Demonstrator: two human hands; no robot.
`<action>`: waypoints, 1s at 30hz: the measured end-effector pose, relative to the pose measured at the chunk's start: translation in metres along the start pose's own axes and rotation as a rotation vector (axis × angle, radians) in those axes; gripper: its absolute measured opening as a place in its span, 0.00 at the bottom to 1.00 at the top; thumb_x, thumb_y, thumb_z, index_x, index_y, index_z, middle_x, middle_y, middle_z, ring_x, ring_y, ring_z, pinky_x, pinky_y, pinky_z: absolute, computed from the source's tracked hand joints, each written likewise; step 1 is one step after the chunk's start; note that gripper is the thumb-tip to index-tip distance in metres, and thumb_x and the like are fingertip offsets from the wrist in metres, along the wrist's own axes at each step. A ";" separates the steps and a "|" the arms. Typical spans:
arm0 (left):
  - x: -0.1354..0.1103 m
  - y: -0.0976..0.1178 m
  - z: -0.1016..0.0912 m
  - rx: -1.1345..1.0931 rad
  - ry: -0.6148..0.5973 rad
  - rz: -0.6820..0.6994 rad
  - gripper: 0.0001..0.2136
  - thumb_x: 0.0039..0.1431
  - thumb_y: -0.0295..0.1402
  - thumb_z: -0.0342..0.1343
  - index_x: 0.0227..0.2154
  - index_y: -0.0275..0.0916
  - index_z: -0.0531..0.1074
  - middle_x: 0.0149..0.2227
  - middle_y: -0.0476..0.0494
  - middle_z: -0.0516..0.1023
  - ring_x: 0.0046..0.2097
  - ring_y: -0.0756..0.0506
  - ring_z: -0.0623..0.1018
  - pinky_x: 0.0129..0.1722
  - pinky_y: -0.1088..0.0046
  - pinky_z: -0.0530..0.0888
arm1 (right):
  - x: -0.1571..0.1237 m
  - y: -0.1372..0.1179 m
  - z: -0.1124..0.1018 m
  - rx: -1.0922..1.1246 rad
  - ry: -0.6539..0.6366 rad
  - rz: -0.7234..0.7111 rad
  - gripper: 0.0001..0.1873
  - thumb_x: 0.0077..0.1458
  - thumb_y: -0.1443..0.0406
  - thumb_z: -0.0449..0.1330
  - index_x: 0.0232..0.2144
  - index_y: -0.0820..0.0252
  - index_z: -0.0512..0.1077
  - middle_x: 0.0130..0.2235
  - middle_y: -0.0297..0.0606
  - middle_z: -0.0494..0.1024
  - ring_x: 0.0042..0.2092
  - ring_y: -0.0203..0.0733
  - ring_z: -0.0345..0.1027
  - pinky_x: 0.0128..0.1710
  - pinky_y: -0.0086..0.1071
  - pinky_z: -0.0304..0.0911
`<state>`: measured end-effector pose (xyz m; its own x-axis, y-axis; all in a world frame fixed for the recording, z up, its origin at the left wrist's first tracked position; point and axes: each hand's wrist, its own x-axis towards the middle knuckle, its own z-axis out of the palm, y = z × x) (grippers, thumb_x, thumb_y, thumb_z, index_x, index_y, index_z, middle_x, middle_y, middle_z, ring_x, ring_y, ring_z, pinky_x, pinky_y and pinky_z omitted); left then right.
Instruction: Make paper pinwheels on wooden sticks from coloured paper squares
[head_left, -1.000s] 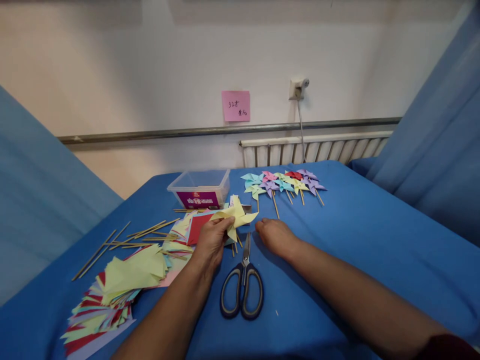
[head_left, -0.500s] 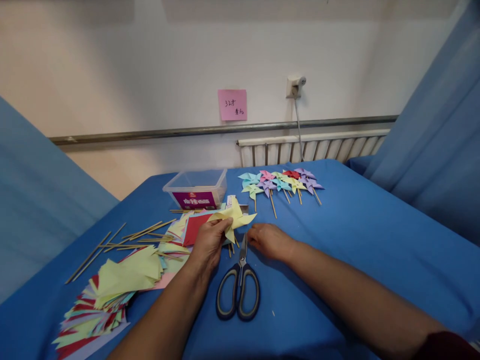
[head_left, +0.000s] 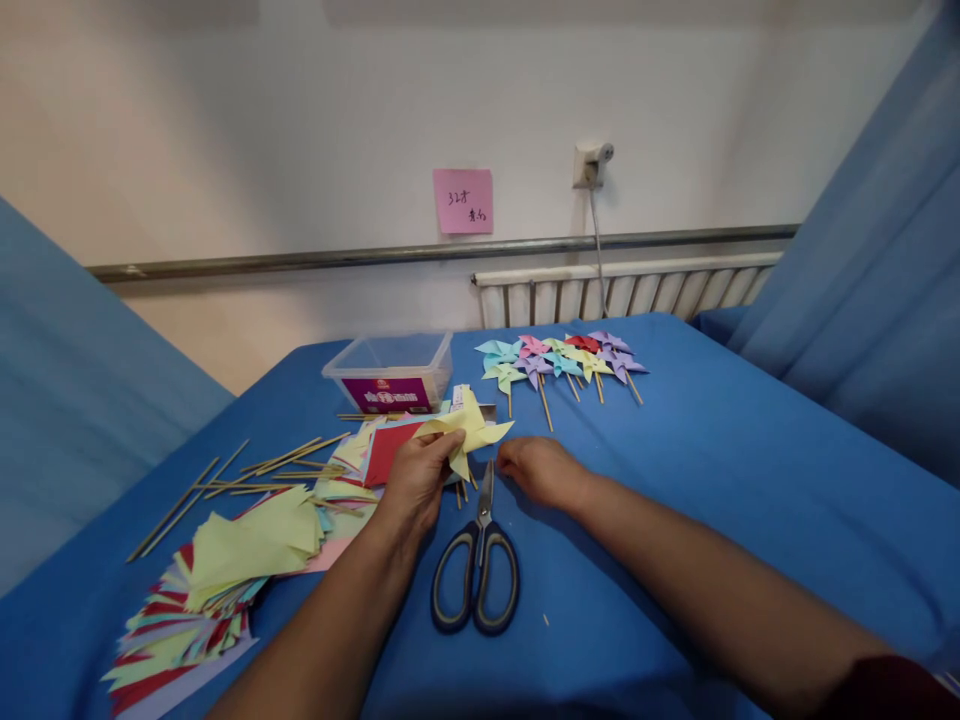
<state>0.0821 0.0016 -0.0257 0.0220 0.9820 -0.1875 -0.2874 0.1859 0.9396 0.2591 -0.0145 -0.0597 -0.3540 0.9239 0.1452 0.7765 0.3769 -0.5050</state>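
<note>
Closest to me, a small white scrap (head_left: 546, 619) lies on the blue cloth (head_left: 750, 450). Just past it are the scissors (head_left: 484, 515), handles toward me and blade tips pointing away. To their left a fanned pile of cut paper (head_left: 255, 545) spreads out, with pale yellow pieces on top.

Beyond the handles, my left hand (head_left: 416, 475) pinches one blade of a yellow paper pinwheel (head_left: 471, 428) between thumb and fingers, holding it up above the table, its blades fanned out. My right hand (head_left: 544, 468) is near it, low by the scissor tips, its fingers curled in close; I can't tell whether they have hold of anything.

To do this well, I'd say a light pinch is best: firm enough to steady the pinwheel, soft enough not to crush the folds or flatten the blades. I'd also mind my right fingertips, so near those points.

Left of my left hand lie loose sticks (head_left: 307, 475) and a red sheet (head_left: 388, 450). Farther back stands a clear plastic box (head_left: 386, 395), and to its right a cluster of pinwheels on sticks (head_left: 562, 364). Behind the table are a radiator (head_left: 622, 273) and a pink note (head_left: 463, 202) on the wall.
</note>
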 end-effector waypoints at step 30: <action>-0.005 0.000 0.005 -0.037 -0.029 0.026 0.15 0.36 0.30 0.70 0.30 0.28 0.78 0.26 0.40 0.80 0.25 0.48 0.77 0.26 0.75 0.73 | 0.000 0.029 -0.003 0.165 -0.062 -0.051 0.03 0.54 0.70 0.60 0.32 0.60 0.75 0.30 0.33 0.77 0.31 0.34 0.67 0.31 0.27 0.56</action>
<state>0.0866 -0.0029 -0.0237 0.0415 0.9872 -0.1542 -0.3234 0.1593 0.9328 0.2832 -0.0032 -0.0716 -0.4264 0.8960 0.1241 0.6622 0.4026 -0.6320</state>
